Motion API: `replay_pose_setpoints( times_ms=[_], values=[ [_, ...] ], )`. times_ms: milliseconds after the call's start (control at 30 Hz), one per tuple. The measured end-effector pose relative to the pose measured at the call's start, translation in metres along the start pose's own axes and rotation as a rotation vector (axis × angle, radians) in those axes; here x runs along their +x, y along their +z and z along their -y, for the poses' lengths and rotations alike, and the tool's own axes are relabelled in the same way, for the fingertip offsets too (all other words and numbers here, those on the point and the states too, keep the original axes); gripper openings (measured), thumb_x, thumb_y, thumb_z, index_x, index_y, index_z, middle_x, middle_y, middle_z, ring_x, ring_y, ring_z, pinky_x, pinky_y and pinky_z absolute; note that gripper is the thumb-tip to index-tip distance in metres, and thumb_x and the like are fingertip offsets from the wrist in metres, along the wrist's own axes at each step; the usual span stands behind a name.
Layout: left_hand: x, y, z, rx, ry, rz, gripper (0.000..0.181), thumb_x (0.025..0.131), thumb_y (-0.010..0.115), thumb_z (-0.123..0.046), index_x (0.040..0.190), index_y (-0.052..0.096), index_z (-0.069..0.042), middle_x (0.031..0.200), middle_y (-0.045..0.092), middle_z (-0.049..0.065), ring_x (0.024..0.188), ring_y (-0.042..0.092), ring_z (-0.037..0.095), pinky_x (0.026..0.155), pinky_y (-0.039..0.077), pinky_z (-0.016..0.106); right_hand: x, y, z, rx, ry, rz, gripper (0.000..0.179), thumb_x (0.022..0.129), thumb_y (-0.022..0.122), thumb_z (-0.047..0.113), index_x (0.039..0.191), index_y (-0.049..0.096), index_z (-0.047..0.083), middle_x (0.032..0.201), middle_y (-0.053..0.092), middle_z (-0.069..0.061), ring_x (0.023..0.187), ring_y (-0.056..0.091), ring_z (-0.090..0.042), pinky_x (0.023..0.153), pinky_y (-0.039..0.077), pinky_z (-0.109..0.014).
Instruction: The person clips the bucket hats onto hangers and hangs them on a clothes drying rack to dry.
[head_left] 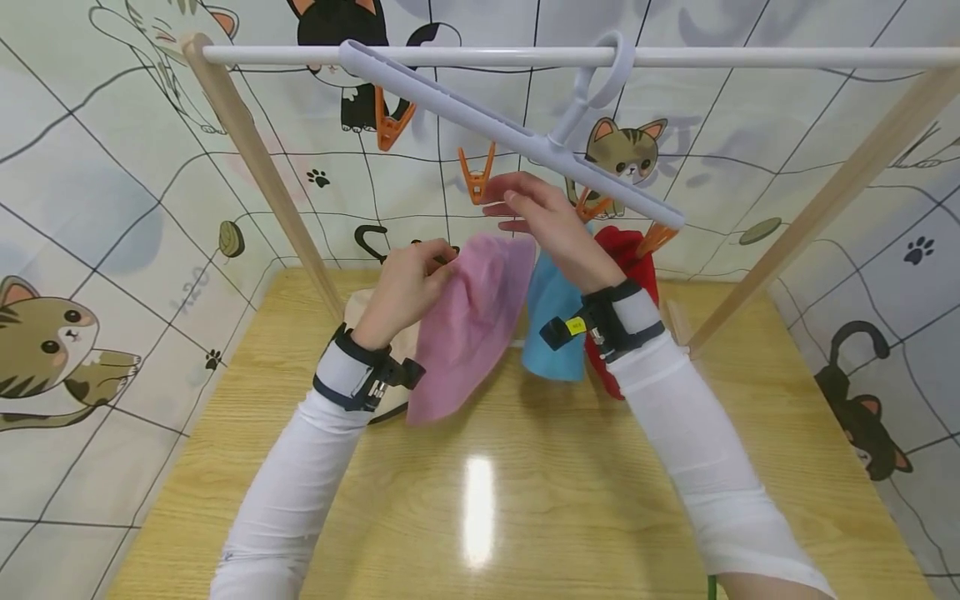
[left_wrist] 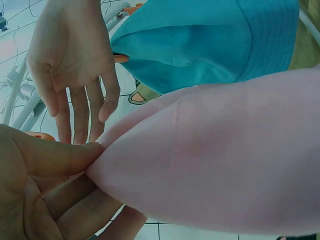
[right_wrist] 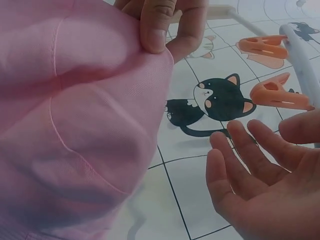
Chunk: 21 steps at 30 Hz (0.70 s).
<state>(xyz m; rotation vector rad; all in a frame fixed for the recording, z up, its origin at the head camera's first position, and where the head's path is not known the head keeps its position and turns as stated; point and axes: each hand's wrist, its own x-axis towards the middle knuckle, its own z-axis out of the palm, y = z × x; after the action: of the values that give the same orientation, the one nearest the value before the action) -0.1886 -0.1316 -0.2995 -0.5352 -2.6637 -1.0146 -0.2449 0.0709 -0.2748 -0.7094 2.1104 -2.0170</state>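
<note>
A pink bucket hat (head_left: 480, 325) hangs from my left hand (head_left: 408, 287), whose thumb and fingers pinch the tip of its crown, as the left wrist view shows. My right hand (head_left: 536, 212) is raised beside an orange clip (head_left: 476, 177), fingers extended and holding nothing. That clip hangs on a tilted lavender hanger (head_left: 517, 137), hooked over a white rod. A blue hat (left_wrist: 210, 40) hangs from the hanger by another orange clip (head_left: 588, 204), partly hidden behind my right wrist. Beside it a red hat (head_left: 626, 250) hangs from the clip (head_left: 656, 239) at the hanger's right end.
A beige hat (head_left: 362, 304) lies on the wooden table (head_left: 570, 492) behind my left hand. Wooden posts (head_left: 262, 167) carry the white rod (head_left: 750, 57) across the top. One more orange clip (head_left: 390, 125) hangs near the hanger's left end. Cat-patterned walls stand close around.
</note>
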Motion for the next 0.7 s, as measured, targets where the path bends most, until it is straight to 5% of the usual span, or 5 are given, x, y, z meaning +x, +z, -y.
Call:
replay_pose_setpoints(
  times_ms=[300,700],
  values=[
    [0.003,-0.003,-0.005,0.015,-0.006,0.015,0.012,0.087,0.057,-0.002,0.09,0.068,-0.005,0.074,0.069,0.008,0.067,0.059,0.023,0.063,0.042,0.035,0.011,0.006,0.006,0.232,-0.016,-0.002,0.034,0.105,0.037,0.01,0.131,0.048,-0.007,0.111,0.061,-0.005,0.114,0.054,-0.027,0.1,0.04,-0.043],
    [0.003,-0.001,-0.007,0.021,0.013,0.018,0.013,0.087,0.057,0.0,0.09,0.069,-0.004,0.071,0.066,0.008,0.065,0.058,0.023,0.061,0.041,0.036,0.024,0.012,0.005,0.545,-0.089,0.18,0.04,0.104,0.03,0.008,0.111,0.069,0.011,0.106,0.069,-0.011,0.114,0.056,-0.027,0.099,0.033,-0.044]
  ],
)
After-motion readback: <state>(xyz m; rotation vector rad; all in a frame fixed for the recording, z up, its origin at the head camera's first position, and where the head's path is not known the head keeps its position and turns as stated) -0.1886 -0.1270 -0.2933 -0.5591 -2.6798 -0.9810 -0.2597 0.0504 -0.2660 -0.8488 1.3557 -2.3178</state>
